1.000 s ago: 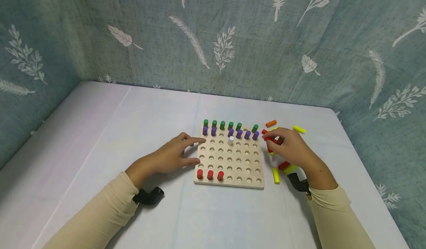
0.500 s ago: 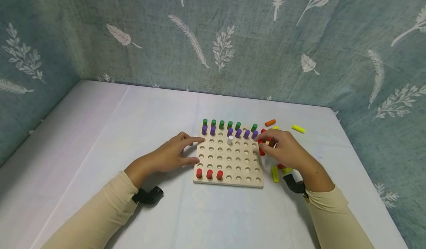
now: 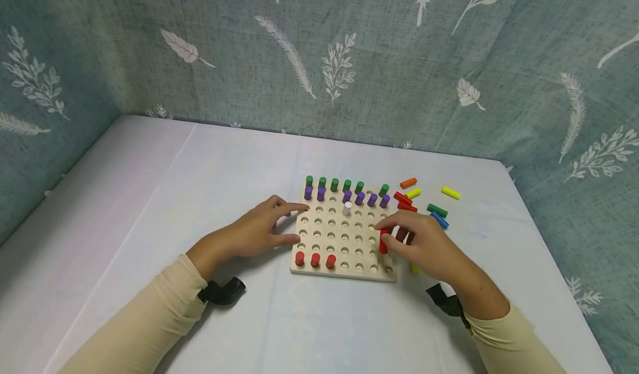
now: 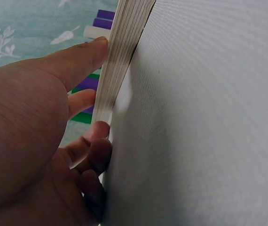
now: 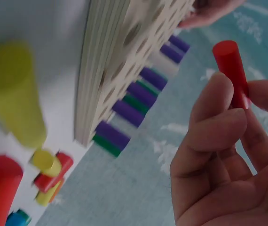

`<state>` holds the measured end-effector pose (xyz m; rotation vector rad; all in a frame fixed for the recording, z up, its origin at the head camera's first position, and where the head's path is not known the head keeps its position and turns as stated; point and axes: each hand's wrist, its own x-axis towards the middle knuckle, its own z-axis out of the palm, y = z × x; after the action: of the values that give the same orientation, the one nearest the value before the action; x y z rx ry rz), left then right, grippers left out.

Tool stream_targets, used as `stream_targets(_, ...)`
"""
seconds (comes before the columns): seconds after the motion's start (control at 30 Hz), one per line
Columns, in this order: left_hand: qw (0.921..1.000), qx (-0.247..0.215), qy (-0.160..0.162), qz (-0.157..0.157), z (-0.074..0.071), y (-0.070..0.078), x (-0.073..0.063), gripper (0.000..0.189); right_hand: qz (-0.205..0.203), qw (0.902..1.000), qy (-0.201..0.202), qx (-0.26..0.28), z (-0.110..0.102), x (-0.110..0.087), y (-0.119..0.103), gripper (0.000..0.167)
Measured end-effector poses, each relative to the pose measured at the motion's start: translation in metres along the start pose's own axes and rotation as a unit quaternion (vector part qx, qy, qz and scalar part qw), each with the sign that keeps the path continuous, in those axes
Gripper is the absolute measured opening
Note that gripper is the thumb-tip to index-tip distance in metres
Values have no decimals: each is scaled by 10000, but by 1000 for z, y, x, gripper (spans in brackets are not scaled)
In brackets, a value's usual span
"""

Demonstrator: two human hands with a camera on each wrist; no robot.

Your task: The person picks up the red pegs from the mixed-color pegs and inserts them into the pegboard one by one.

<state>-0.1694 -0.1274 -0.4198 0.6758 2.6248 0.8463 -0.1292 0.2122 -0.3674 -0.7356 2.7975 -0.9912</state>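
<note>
A wooden pegboard (image 3: 344, 276) lies on the table. Green pegs (image 3: 334, 185) stand along its back row, with purple pegs (image 3: 359, 198) in front of them. One white peg (image 3: 346, 208) is in the third row, and three red pegs (image 3: 315, 260) occupy the front left holes. My left hand (image 3: 257, 231) touches the board's left side with thumb and forefinger spread apart. Between thumb and fingers, my right hand (image 3: 421, 246) pinches another red peg (image 5: 230, 66), held upright over the board's right side near the front corner.
Loose pegs lie right of the board: an orange peg (image 3: 408, 182), a yellow peg (image 3: 451, 192), a red peg (image 3: 406, 207), a green peg (image 3: 437, 210) and a blue peg (image 3: 439, 220) among them. A leaf-patterned cloth (image 3: 224, 57) hangs behind the table.
My right hand has carried the red peg left and toward the front, from the loose pegs to over the board. My left hand has stayed at the board's side.
</note>
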Motion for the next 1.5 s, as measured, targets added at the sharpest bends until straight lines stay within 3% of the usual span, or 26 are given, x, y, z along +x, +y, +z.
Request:
stream_targets(0.2, 10000, -9, 15, 1, -2, 0, -1, 72, -540, 9985, 85, 102, 14, -2, -7, 18)
stream_targets(0.37, 10000, -17, 18, 95, 0, 0, 0, 71, -401, 9991, 29, 138, 20, -5, -9, 19)
stream_targets(0.87, 10000, 5, -35, -5, -1, 1, 0, 71, -185, 9991, -366, -90, 30, -4, -20, 24)
stream_targets(1.5, 10000, 21, -29, 18, -1, 1, 2, 72, -159, 9978, -380, -527, 36, -4, -24, 23)
